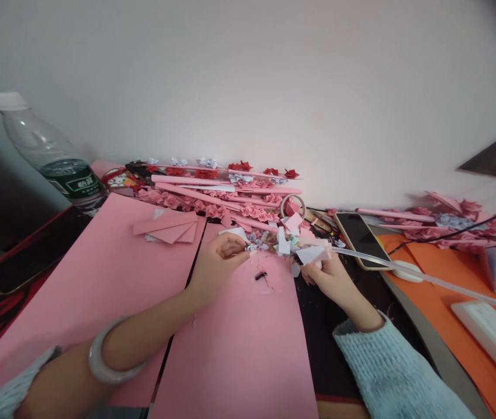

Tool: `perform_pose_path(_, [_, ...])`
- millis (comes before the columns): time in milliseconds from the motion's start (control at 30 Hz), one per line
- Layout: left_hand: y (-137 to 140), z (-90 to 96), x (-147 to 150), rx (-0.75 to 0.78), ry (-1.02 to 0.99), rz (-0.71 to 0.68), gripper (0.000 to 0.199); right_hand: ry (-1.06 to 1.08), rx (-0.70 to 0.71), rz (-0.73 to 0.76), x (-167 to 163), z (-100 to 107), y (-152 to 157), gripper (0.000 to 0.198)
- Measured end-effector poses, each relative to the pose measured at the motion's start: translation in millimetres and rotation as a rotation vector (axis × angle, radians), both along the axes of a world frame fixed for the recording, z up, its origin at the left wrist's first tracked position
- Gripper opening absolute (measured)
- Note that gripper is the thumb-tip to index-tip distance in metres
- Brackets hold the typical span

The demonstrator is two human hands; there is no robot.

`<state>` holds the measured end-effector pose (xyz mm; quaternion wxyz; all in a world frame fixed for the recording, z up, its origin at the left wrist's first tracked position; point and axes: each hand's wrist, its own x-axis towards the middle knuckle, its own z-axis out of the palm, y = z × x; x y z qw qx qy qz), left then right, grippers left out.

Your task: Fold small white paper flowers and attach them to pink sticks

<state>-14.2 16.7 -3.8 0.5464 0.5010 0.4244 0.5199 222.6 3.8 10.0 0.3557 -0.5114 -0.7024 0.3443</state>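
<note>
My left hand [226, 256] is closed in a pinch at the left end of a cluster of small white and bluish paper flowers [257, 239]; what lies between its fingertips is too small to tell. My right hand [327, 278] is wrapped round a pale pink tool [324, 247], partly covered by loose white paper pieces [311, 254]. From the tool a long clear rod [409, 268] runs off to the right. Below the fingers, a small black piece [261, 276] with thin pink strands lies on the right-hand pink sheet [239, 349].
Behind the hands lie pink paper rolls [195, 194], paper flowers and a tape ring [293, 205]. Folded pink papers [172, 226] rest on the left pink sheet [77, 302]. A water bottle [51, 148], phone [361, 240], orange sheets [440, 273] and white power strip [492, 337] flank them.
</note>
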Motion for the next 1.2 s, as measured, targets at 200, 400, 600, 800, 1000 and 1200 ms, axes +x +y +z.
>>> perform_pose_path(200, [0, 2.3, 0, -0.077, -0.019, -0.054, 0.021, -0.236, 0.16, -0.224, -2, 7, 0, 0.011])
perform_pose_path(400, [0, 1.7, 1, -0.09, -0.055, -0.105, 0.021, -0.398, 0.291, -0.424, 4, 13, 8, 0.03])
perform_pose_path(600, [-1, -0.3, 2, -0.097, -0.091, -0.153, 0.022, -0.556, 0.336, -0.503, 18, -3, 20, 0.047])
perform_pose_path(800, [-2, 0.8, 3, -0.148, -0.14, -0.221, 0.024, -0.56, 0.497, -0.489, 13, 0, 16, 0.047])
perform_pose_path(1000, [-4, -1.5, 7, -0.16, -0.199, -0.31, 0.023, -0.187, 0.458, -0.031, -27, 18, -16, 0.026])
perform_pose_path(1200, [-9, -1.1, 9, -0.19, -0.199, -0.377, 0.021, -0.106, 0.344, 0.1, -46, 4, -27, 0.02])
